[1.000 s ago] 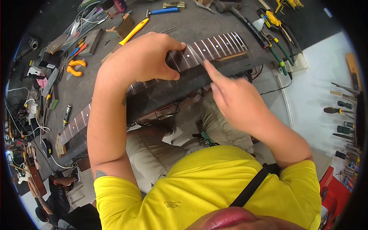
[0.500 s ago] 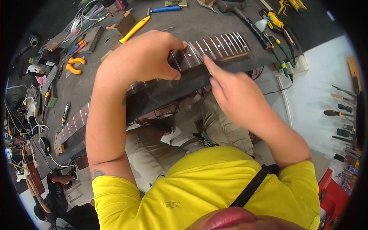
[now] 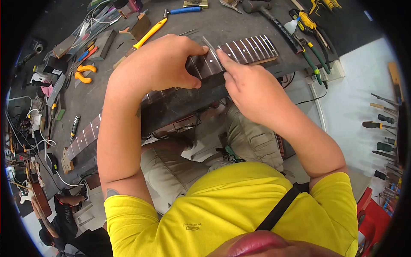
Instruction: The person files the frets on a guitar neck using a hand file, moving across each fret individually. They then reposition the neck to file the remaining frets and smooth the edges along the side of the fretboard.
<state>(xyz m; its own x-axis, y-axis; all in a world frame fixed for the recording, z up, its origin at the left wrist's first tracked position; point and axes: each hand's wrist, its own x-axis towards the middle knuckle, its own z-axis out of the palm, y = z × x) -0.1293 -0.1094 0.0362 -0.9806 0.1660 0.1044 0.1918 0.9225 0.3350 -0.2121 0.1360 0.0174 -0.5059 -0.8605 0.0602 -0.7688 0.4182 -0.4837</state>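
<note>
A fretted guitar neck with a dark fingerboard, bright metal frets and white dots lies across the workbench near its front edge. My left hand is wrapped over the neck, thumb at the near side and index finger on the fretboard. In my right hand is a thin metal file, its index finger stretched along it. The file lies across the fretboard, about in line with a fret, and its tip reaches past the far edge. My right palm hides the file's near end.
A hammer and green-handled pliers lie to the right. A yellow-handled brush, orange-handled tool and screwdriver lie to the left. Tools hang along the right wall. Another person is at lower left.
My right hand has moved forward and a little left, pushing the file farther over the neck's far edge. My left hand and the neck stay almost where they were.
</note>
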